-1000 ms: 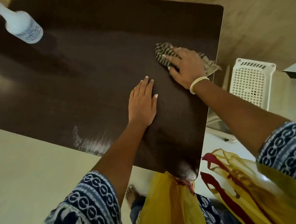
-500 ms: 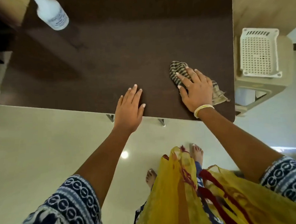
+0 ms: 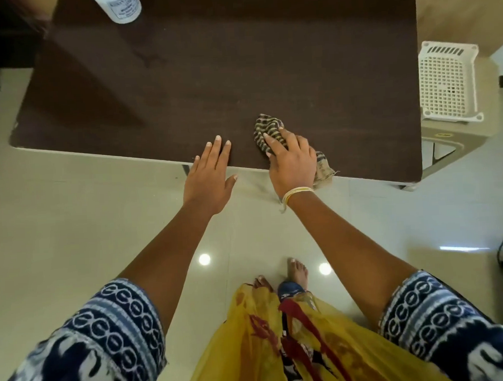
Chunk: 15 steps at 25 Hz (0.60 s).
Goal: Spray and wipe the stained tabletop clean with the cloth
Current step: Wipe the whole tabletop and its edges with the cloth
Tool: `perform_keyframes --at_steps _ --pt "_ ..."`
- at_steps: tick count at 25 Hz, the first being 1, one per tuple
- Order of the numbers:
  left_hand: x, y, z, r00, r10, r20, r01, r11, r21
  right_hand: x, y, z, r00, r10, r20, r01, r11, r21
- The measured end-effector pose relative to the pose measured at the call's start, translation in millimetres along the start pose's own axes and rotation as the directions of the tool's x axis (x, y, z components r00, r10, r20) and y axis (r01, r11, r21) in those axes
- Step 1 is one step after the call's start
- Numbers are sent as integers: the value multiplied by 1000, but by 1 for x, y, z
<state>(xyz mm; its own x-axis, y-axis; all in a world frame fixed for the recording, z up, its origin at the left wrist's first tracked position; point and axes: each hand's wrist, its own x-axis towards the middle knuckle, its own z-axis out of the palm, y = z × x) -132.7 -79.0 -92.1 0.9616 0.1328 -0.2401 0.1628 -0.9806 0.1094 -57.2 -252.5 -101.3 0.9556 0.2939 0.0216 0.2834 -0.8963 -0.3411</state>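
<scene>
Seen from above: dark brown tabletop (image 3: pixel 238 74), wood-grained, with its near edge running across the middle of the view. At that near edge, toward the right corner, right hand (image 3: pixel 294 162) pressing down on a crumpled striped cloth (image 3: pixel 267 128), fingers spread and slightly bent over it, not wrapped round it. Cloth bunched beyond the fingertips, with a frayed tail trailing out under the palm and hanging a little past the table's edge. Pale bangles (image 3: pixel 295 192) round the right wrist. Just beside, to the left along the same edge, left hand (image 3: pixel 210 175) laid flat, released, fingers straight and together, only the fingertips over the tabletop and the palm beyond the edge. Holding nothing. At the far left corner, white spray bottle (image 3: pixel 119 6), cut off by the top of the view, label print too blurred to read. Faint smudges near the middle of the far half, possibly stains or merely a sheen. Off the table's right edge, white perforated basket (image 3: pixel 447 84) resting on a beige stool (image 3: pixel 434 148). Below, glossy pale floor (image 3: pixel 71 229), bare feet (image 3: pixel 296 271), yellow scarf (image 3: pixel 258 350), blue-and-white patterned sleeves (image 3: pixel 106 337).
</scene>
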Motion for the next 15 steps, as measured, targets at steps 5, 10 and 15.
perform_keyframes --at_steps 5,10,15 --pt "12 -9 -22 998 45 -35 -45 999 0 41 62 -40 951 186 -246 -177 982 59" --pt "36 -27 -34 992 -80 -101 78 997 -29 78 79 -28 954 291 -66 -294 955 -36" --pt "36 -40 -21 980 -199 -10 200 978 66 78 -11 6 966 -238 98 234 971 56"
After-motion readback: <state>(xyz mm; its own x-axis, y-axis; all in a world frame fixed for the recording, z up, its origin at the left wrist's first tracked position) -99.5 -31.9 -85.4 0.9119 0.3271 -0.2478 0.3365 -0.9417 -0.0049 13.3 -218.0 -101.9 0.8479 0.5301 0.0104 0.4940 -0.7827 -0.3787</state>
